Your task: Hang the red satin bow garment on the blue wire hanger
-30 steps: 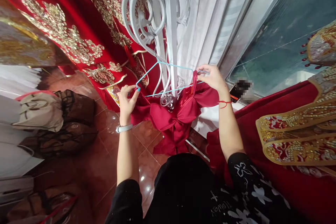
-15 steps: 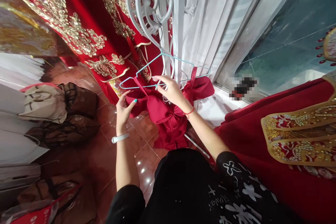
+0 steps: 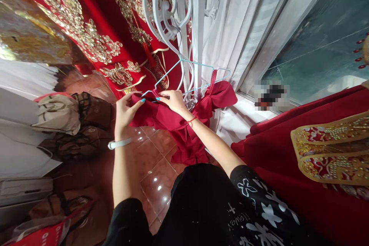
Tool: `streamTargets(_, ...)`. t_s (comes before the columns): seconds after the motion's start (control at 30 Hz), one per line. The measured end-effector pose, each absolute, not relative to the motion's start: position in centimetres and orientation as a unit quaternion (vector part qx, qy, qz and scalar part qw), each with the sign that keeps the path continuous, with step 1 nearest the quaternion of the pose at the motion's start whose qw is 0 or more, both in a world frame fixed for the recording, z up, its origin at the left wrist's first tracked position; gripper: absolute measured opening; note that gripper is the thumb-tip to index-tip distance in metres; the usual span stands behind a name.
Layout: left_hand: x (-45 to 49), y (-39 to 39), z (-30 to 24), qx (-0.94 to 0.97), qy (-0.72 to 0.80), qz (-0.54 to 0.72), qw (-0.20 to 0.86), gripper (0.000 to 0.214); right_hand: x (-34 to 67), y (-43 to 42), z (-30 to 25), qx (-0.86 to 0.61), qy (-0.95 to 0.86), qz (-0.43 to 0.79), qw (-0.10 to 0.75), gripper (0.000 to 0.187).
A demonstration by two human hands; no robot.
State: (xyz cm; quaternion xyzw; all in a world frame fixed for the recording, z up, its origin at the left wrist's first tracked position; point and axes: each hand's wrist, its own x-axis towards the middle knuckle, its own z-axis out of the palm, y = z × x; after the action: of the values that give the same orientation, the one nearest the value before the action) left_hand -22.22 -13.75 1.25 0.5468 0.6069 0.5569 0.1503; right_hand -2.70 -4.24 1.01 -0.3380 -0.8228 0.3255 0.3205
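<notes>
Red garment (image 3: pixel 188 123) on blue hanger (image 3: pixel 198 63), both hands at its left strap (image 3: pixel 155 93)

Hanger hook sits at a loop of the white scroll rack (image 3: pixel 198 27), garment hangs in front, over the tiled floor (image 3: pixel 157 153)
Left hand (image 3: pixel 125 109): thumb and fingers closed to a pinch on the ruffle near the hanger's left end, far fingertips hidden behind cloth
Right hand (image 3: pixel 173 102): reaches across the garment, thumb and index nearly together, pinching the left strap
Right strap (image 3: pixel 213 78) is looped over the hanger, well apart from both hands
Hidden: part of the hanger's lower bar, behind right hand and cloth; exact seat of left strap on the wire can't be made out
Containers: cream bag (image 3: pixel 56 115) beside brown bags (image 3: pixel 93 111) on the floor, contents not visible; red printed bag (image 3: pixel 47 234) cut off at bottom left, lettering incomplete
Beaded panel (image 3: pixel 331 146) over red cloth runs out of frame at right
Pixelated patch (image 3: pixel 272 96) near the glass (image 3: pixel 311 54), unreadable
</notes>
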Motion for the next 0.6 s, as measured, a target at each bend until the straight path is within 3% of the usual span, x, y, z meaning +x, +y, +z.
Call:
streamTargets(0.13,-20.4,-11.6,5.9,0.678,0.595,0.411,0.134,0.046,-2.9,-4.0,1.1,-0.345,-0.824,0.319,0.315,0.020)
streamTargets(0.23,-19.5,-10.4,6.5,0.715,0.591,0.350,0.132,0.048,-2.3,-4.1,1.2,-0.300,-0.821,0.357,0.328,0.029)
streamTargets(0.33,-19.6,-10.1,5.3,0.710,0.601,0.344,0.131,0.054,1.1,-4.5,1.3,-0.234,-0.799,0.369,0.414,0.037)
streamTargets(0.4,-19.6,-10.4,4.5,0.704,0.604,0.356,0.116,0.054,5.3,-4.5,1.0,-0.255,-0.763,0.314,0.505,0.041)
streamTargets(0.5,-18.1,-11.3,3.7,0.705,0.577,0.413,0.009,0.051,13.1,-3.4,-0.3,-0.415,-0.682,0.178,0.575,0.048)
streamTargets(0.6,-14.5,-11.3,3.4,0.680,0.550,0.465,-0.132,0.038,19.4,-1.7,-1.7,-0.507,-0.703,0.109,0.486,0.044)
